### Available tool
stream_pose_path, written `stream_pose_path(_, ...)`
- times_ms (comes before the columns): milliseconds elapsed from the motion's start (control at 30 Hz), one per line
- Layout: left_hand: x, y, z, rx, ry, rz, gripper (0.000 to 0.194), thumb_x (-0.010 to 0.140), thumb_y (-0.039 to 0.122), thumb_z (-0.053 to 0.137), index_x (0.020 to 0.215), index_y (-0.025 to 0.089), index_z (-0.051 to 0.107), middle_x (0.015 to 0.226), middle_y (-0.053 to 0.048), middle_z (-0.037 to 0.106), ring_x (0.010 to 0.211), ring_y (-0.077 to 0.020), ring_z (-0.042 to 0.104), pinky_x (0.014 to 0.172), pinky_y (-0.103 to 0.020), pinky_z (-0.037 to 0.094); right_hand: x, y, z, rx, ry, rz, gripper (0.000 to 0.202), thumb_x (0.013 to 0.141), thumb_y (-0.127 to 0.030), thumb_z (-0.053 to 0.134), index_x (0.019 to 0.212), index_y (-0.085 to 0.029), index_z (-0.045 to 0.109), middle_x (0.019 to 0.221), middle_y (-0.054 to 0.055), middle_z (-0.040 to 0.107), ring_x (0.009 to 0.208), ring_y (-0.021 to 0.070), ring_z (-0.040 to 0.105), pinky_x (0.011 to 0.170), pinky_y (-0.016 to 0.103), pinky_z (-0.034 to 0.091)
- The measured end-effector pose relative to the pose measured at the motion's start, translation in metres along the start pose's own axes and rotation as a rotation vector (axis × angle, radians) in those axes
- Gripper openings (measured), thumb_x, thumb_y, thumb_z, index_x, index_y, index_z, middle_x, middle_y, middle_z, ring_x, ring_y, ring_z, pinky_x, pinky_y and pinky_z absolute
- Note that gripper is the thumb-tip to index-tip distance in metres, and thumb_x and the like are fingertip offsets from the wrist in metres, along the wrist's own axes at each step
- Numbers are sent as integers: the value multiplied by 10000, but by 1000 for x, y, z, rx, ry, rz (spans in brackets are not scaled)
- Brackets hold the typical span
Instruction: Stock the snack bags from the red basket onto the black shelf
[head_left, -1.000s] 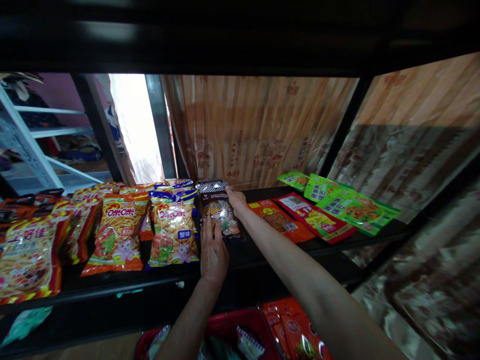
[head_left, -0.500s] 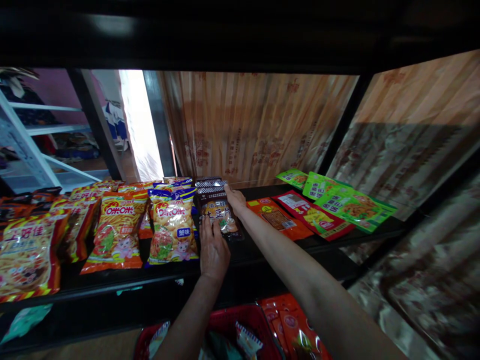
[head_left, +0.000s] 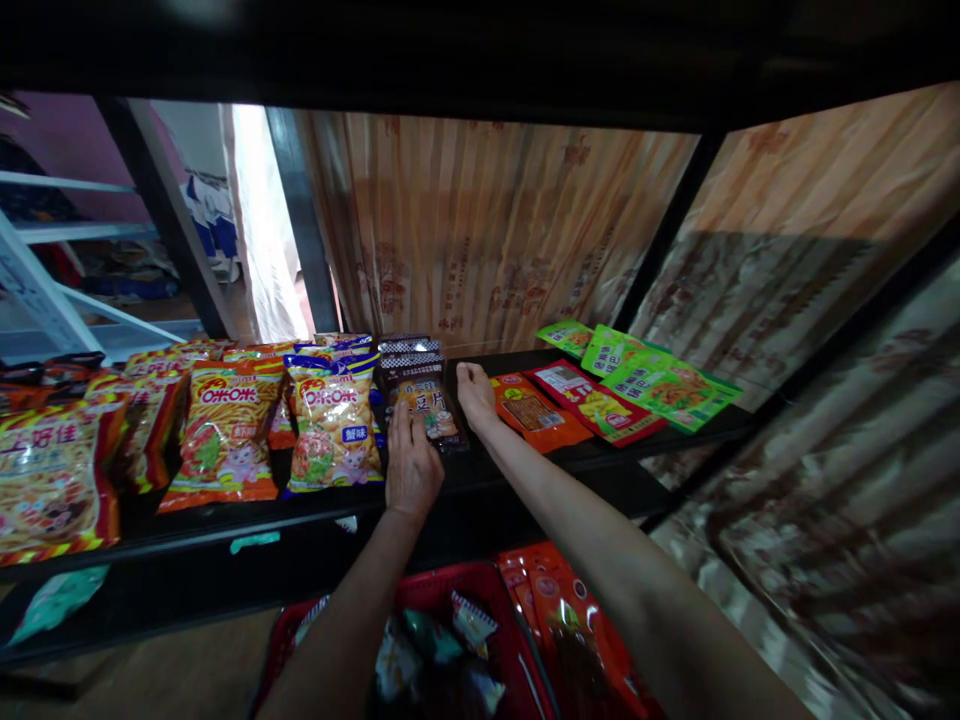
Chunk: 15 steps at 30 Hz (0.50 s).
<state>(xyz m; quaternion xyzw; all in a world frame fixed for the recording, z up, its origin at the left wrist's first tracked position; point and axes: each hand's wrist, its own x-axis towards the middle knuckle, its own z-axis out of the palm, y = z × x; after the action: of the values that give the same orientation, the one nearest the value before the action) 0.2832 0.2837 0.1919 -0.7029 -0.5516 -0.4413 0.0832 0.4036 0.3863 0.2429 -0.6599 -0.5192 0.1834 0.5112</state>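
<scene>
My left hand (head_left: 412,465) lies with outstretched fingers on the lower left of a dark brown potato chip bag (head_left: 429,412), the front one of a few leaning at the back of the black shelf. Just right of that bag, my right hand (head_left: 476,396) hovers close to the shelf with its fingers curled in and nothing visible in them. It is apart from the brown bag. Its wrist side covers the left edge of an orange snack packet (head_left: 534,408). A yellow and blue snack bag (head_left: 334,425) stands upright left of my left hand.
More snack bags (head_left: 225,430) stand along the left. A red packet (head_left: 600,405) and several green packets (head_left: 664,385) lie at right. Below are a red basket (head_left: 525,630) with small packets and more orange-red packets (head_left: 577,620). A patterned curtain (head_left: 487,230) hangs behind.
My right hand has come off the top right corner of the brown bag, moved slightly right and curled its fingers. My left hand stays on the bag. The view has shifted a little.
</scene>
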Motion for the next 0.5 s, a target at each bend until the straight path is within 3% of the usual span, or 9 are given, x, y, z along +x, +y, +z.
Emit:
stream_pose_path(133,3,-2,-5,-29,33,52,379,800,69,371,1153,43,506,1372,-230,411,1349,-272,294,1078,-470,315,-73,9,-39,172,88,-215,310,894,-338,330,1088,-213,537,1200,69,576,1154,172,478,1018,320,313)
stream_pose_path(267,-21,5,-21,-107,-28,198,372,812,47,339,1125,99,534,1402,-166,404,1381,-223,230,1094,-447,299,-171,56,-68,210,-34,-191,273,878,-308,386,1094,-217,528,1199,89,572,1169,192,480,1026,354,326)
stream_pose_path(333,-59,13,-28,-179,-125,269,372,812,43,345,1120,116,540,1417,-141,395,1393,-205,197,1099,-436,295,-216,96,-73,113,-121,-107,249,849,-287,430,1054,-217,555,1146,83,598,1123,195,515,1002,353,361)
stream_pose_path(400,-116,22,-31,-251,-281,239,370,805,51,368,1119,132,545,1426,-119,393,1388,-194,213,1098,-415,305,-255,141,-75,-85,-292,71,247,828,-229,433,1013,-201,594,1093,80,625,1072,196,548,977,348,383)
stream_pose_path(467,-182,30,-32,-252,-499,32,359,794,61,399,1102,134,568,1433,-133,382,1368,-206,269,1082,-386,333,-289,180,-76,-291,-536,241,286,815,-175,433,1039,-171,611,1111,91,634,1058,189,570,951,311,394)
stream_pose_path(500,-215,31,-33,-196,-615,-170,367,784,54,411,1105,126,575,1425,-149,389,1354,-221,301,1072,-377,344,-305,196,-76,-372,-678,305,308,827,-158,406,1047,-177,621,1110,84,644,1051,181,580,928,293,404)
